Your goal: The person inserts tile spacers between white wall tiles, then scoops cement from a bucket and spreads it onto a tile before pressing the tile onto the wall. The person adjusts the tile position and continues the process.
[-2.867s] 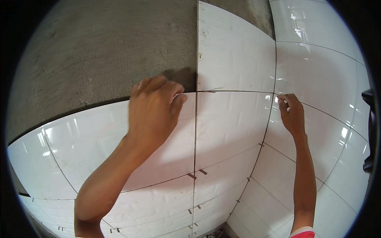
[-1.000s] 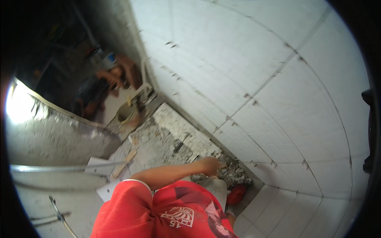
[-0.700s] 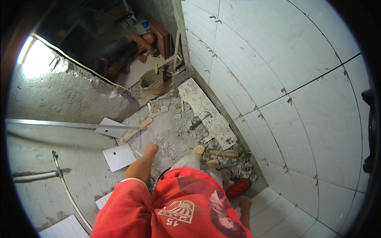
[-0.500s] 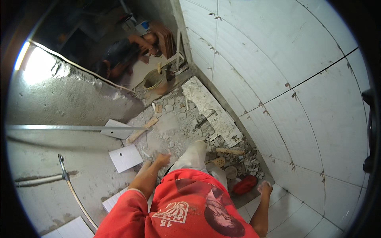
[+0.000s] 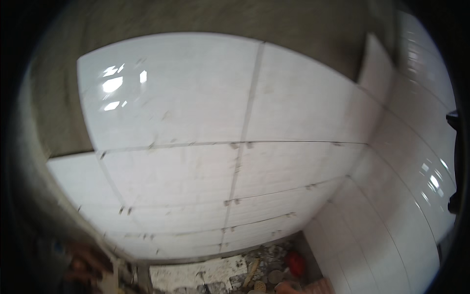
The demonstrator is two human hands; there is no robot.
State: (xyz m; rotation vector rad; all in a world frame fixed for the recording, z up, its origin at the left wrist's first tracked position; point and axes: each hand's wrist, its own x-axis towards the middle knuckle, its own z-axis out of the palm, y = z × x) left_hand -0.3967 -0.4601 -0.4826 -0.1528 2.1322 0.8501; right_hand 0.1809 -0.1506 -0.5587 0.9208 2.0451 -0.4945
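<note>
A blurred, skin-coloured shape at the bottom edge, right of the middle, looks like my right hand [image 5: 288, 287]; its fingers are too smeared to read. It is nearest to a round, dull container [image 5: 275, 277] and a red object [image 5: 295, 264] on the rubble. My left hand is out of the picture. Large white tiles [image 5: 171, 98] cover the wall in front, with small clips standing in several joints. Bare grey-brown wall [image 5: 210, 19] runs above the top row.
A mortar-stained white board [image 5: 169, 277] lies along the wall's foot, with a hammer-like tool [image 5: 200, 277] on it. Beside it are a wooden strip [image 5: 252, 272] and rubble. Another person [image 5: 83, 264] is at the lower left. More tiles [image 5: 387, 186] cover the right wall.
The view has swung up and right, from the floor to the tiled wall. My left hand and red shirt have left the picture; the rubble now sits at the bottom edge.
</note>
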